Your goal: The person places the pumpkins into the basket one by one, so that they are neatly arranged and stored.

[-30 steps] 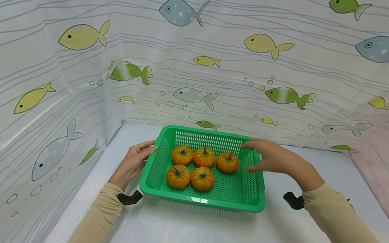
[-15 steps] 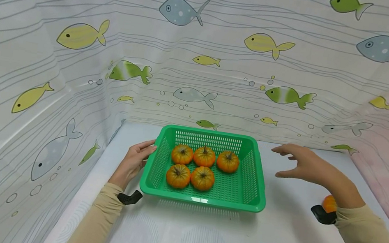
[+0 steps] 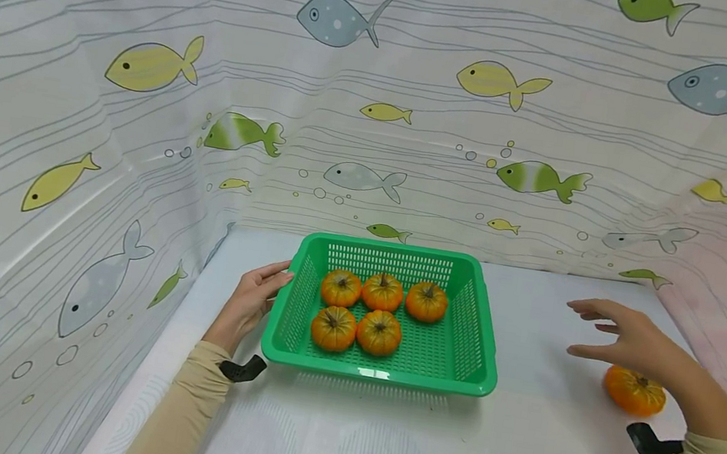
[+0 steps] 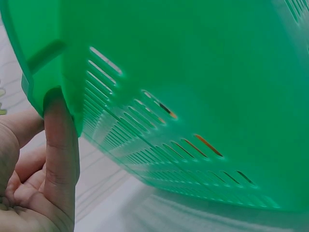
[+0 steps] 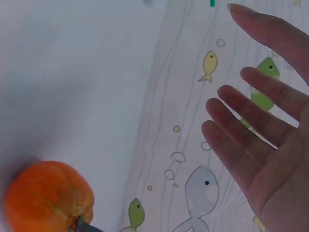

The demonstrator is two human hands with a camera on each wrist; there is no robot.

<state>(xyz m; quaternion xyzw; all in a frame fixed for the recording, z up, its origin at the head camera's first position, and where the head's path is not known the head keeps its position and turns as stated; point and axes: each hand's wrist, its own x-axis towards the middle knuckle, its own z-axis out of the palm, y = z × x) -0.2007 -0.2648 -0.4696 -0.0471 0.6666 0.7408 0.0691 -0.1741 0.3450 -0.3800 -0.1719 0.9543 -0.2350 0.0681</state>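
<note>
A green slotted plastic basket (image 3: 377,375) stands on the table, with several small orange pumpkins (image 3: 379,333) inside, toward its left and back. My left hand (image 3: 248,300) holds the basket's left rim; in the left wrist view its fingers pinch the edge from outside. To the right of the basket, my right hand (image 3: 643,344) hovers with fingers spread and nothing in them. Just beneath it, one more pumpkin (image 3: 635,392) lies on the table, partly hidden by the hand in the head view. The right wrist view shows this pumpkin (image 5: 48,198) apart from the palm.
The pale table (image 3: 395,449) extends in front of and right of the basket. A fish-patterned white sheet (image 3: 431,143) hangs behind and along both sides. Each wrist carries a small black camera mount (image 3: 652,442).
My right hand has moved from over the basket's right edge out to the right, above the lone pumpkin, which has come into view. My left hand and the basket stay put.
</note>
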